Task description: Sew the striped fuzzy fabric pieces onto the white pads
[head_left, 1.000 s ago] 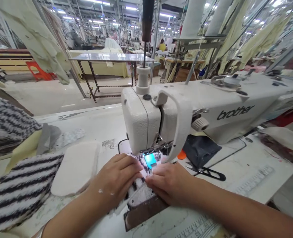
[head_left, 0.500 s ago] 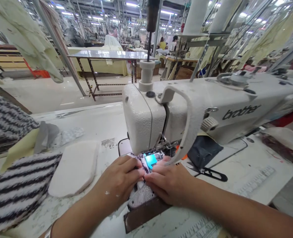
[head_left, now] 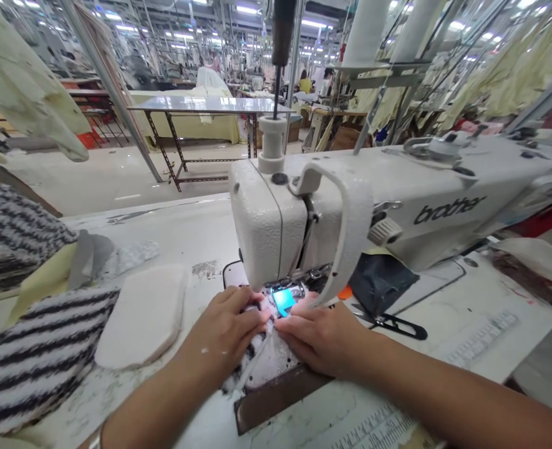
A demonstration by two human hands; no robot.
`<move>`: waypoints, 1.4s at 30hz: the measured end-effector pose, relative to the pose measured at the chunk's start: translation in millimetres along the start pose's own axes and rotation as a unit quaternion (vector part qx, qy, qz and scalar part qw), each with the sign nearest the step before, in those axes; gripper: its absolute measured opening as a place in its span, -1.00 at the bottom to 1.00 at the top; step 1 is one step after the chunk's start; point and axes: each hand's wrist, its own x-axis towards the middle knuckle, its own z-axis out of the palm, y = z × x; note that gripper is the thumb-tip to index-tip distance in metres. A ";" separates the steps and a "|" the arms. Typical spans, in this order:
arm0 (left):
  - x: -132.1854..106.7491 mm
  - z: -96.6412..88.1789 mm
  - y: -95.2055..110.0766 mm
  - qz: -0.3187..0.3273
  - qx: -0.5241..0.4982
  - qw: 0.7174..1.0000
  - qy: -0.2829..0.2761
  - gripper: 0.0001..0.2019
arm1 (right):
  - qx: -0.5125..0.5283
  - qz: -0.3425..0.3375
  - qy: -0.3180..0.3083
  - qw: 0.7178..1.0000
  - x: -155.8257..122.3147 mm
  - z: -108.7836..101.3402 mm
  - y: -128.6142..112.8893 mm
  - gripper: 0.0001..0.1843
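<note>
Your left hand lies open on the work, fingers slightly curved and pressing down rather than closed around anything. Your right hand is open and flat too, its fingertips almost meeting the left's. Under both palms sits a black-and-white striped fabric piece with a pale backing, fed in beneath the raised arm of the sewing machine, right by the presser foot. A glowing blue patch shows just past your fingertips; it is too bright to tell what it is.

The white Brother sewing machine fills the centre and right, with a curved white guard arching down towards your right hand. A dark brown strip lies on the white table just below the fabric.

To the right of the machine head are a black cloth and black-handled thread snips, with a printed measuring tape further right. On your left, beside your forearm, lie a pale padded oval piece and a pile of striped fabric. Pale yellow garments hang at the upper left, and a steel-legged table stands on the floor beyond.
</note>
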 end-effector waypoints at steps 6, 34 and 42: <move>-6.6 16.6 17.3 -0.059 0.039 0.996 0.058 -0.83 | 0.032 0.009 0.047 0.998 -1.4 -5.6 1.8 -0.77; -30.2 -8.9 60.7 -0.003 -0.004 1.000 -0.003 -0.91 | 0.035 -0.120 -0.111 0.986 -16.1 -32.0 -1.0 -0.84; -23.2 -9.8 65.0 0.003 -0.019 0.996 0.086 -0.88 | 0.007 -0.142 -0.015 0.990 -14.2 -8.7 -8.2 -0.74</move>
